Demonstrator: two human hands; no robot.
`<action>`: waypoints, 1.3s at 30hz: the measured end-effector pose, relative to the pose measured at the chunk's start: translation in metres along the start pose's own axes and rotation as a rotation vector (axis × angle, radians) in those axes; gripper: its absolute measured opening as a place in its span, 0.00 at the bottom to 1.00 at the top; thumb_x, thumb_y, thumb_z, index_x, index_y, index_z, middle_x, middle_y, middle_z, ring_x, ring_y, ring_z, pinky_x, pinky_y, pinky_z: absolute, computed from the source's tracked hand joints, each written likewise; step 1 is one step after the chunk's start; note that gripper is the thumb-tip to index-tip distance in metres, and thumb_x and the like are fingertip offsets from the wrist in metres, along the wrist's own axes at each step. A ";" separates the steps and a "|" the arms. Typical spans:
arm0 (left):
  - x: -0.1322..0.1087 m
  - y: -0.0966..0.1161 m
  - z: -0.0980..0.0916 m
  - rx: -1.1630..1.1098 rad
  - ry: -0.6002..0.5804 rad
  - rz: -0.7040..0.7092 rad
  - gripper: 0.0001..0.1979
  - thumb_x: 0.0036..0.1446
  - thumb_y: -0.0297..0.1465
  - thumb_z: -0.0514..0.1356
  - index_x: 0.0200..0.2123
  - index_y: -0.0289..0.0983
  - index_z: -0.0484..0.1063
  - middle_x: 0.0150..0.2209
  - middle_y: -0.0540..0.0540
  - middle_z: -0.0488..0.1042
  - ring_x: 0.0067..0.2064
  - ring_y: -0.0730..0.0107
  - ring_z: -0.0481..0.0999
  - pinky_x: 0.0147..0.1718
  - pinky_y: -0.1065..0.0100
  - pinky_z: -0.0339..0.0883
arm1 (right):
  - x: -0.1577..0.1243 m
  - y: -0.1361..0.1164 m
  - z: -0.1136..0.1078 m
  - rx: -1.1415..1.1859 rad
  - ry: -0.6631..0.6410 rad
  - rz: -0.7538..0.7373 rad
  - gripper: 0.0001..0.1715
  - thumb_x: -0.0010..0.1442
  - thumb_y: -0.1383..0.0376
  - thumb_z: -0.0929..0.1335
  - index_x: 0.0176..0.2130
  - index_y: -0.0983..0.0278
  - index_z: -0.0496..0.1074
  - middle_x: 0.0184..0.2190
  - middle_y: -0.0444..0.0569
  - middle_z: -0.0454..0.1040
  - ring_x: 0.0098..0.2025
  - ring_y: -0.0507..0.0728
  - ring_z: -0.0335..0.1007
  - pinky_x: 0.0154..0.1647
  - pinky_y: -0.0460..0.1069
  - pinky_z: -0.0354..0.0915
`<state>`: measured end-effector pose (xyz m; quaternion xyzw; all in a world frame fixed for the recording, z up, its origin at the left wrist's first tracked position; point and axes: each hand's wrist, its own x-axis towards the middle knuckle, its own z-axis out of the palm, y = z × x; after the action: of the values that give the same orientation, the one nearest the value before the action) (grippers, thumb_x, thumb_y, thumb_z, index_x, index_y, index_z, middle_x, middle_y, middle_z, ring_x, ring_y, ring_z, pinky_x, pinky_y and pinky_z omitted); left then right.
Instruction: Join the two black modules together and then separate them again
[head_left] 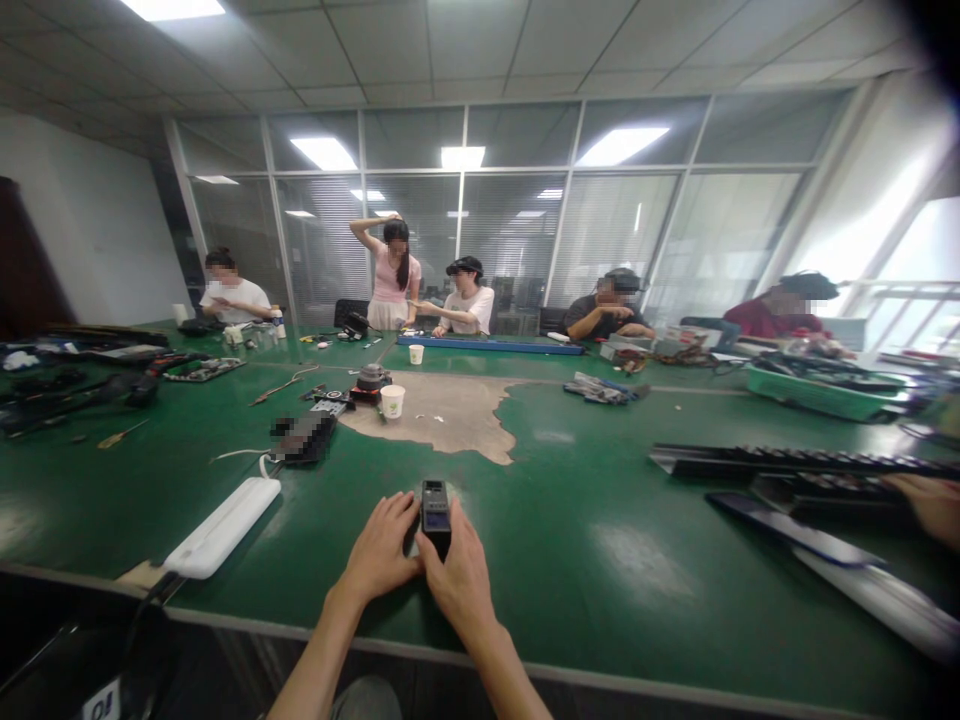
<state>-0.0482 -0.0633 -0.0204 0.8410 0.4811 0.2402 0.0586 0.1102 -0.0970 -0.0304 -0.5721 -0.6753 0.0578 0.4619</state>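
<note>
A small black box-shaped device with a little dark screen and buttons stands on the green table in front of me. My left hand is closed against its left side, with the thumb near its lower edge. Along the right side, my right hand wraps the device, its thumb at the near end. The lower part of the device is partly hidden by my fingers.
A white power strip lies to the left, near a dark gadget. Paper cups stand ahead. Black metal rails and another person's hand are at right, with a green basket beyond. Several people sit or stand across the table.
</note>
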 end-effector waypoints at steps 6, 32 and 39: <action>0.000 0.004 -0.005 0.000 0.022 0.011 0.35 0.52 0.36 0.61 0.63 0.39 0.59 0.64 0.41 0.60 0.67 0.52 0.52 0.66 0.49 0.46 | 0.003 -0.005 -0.005 0.044 -0.034 0.052 0.34 0.60 0.58 0.66 0.60 0.73 0.61 0.56 0.63 0.69 0.58 0.64 0.65 0.59 0.58 0.60; 0.001 0.000 -0.005 -0.007 -0.043 -0.019 0.41 0.53 0.58 0.58 0.63 0.41 0.59 0.65 0.39 0.58 0.67 0.48 0.54 0.64 0.44 0.44 | 0.002 0.049 -0.043 -0.103 0.035 0.119 0.38 0.59 0.52 0.65 0.61 0.72 0.61 0.57 0.64 0.67 0.61 0.66 0.60 0.60 0.61 0.58; 0.000 0.002 -0.006 0.015 -0.047 -0.023 0.41 0.55 0.59 0.55 0.63 0.39 0.59 0.65 0.38 0.58 0.67 0.49 0.54 0.65 0.45 0.44 | -0.002 0.049 -0.044 -0.127 0.055 0.105 0.49 0.56 0.50 0.67 0.64 0.77 0.52 0.61 0.67 0.60 0.64 0.68 0.55 0.62 0.61 0.56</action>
<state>-0.0498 -0.0648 -0.0145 0.8413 0.4911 0.2159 0.0662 0.1757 -0.1017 -0.0365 -0.6363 -0.6335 0.0234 0.4397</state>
